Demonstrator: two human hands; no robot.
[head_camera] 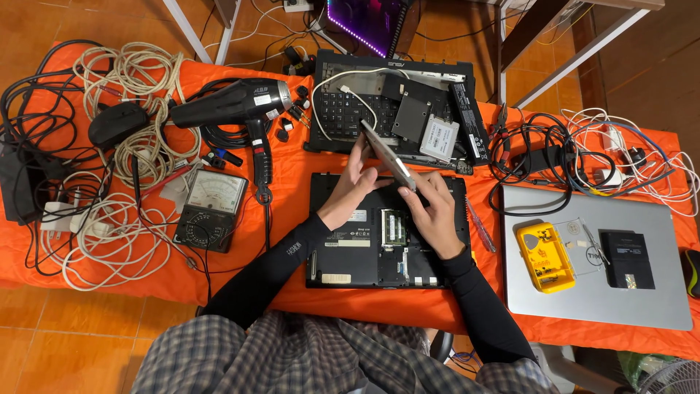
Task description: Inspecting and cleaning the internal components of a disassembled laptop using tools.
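Here both hands grip a flat grey drive — left hand and right hand with fingers closed on its edges — tilted above the opened black laptop. Likely mid-removal or fitting; next calls for steady alignment with the bay.

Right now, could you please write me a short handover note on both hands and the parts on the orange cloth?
Left hand and right hand: both grip one flat grey drive, held tilted above the open black laptop.
That laptop lies bottom up on the orange cloth; its cover is off and a green memory module shows.
Behind it: a second black laptop with two more drives and a battery on it.
Left: analog multimeter and black heat gun.
Right: closed silver laptop carrying a yellow case.
Done: cover off. Left: the drive is not yet set down.
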